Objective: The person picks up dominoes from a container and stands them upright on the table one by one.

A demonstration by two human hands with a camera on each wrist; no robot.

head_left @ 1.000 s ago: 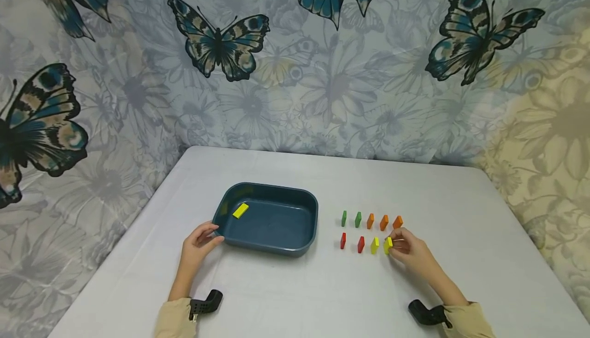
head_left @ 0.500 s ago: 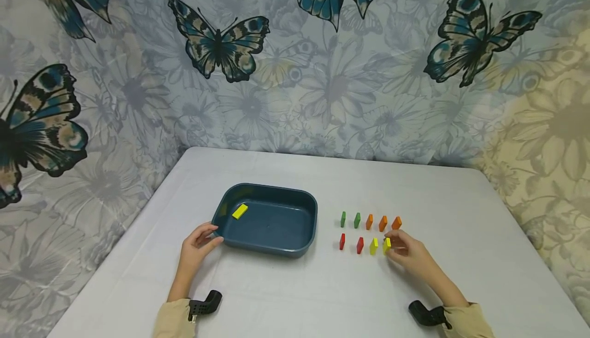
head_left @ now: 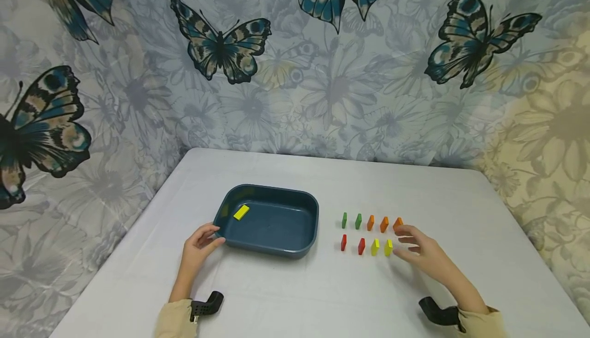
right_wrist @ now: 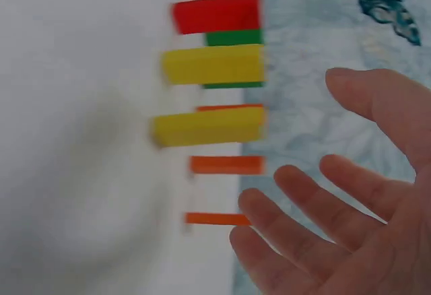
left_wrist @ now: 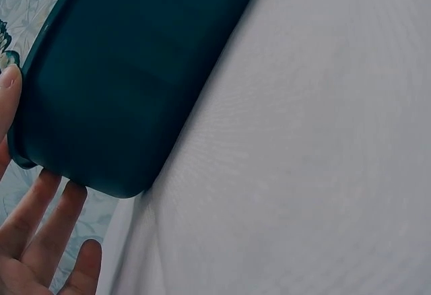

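Observation:
My left hand (head_left: 199,248) holds the near left corner of a dark teal rectangular tray (head_left: 265,248). In the left wrist view its thumb lies at the rim and two fingers (left_wrist: 64,204) meet the end wall, while the little finger stands off. One yellow domino block (head_left: 241,212) lies flat inside the tray. My right hand (head_left: 421,251) is spread and holds nothing, just right of an upright yellow block (head_left: 388,247). Beside that block stand another yellow one (head_left: 375,247) and two red blocks (head_left: 361,246), forming the near row.
Behind them runs a second row of upright blocks: two green (head_left: 358,220) and three orange (head_left: 384,224), the rightmost partly hidden by my right fingers. A white cloth covers the table (head_left: 295,302). Patterned fabric with butterflies (head_left: 220,46) hangs behind and beside it.
My right hand has let go of the rightmost yellow block, which stays upright in the near row, and drawn back slightly to the right with fingers spreading. The left hand keeps its place at the tray.

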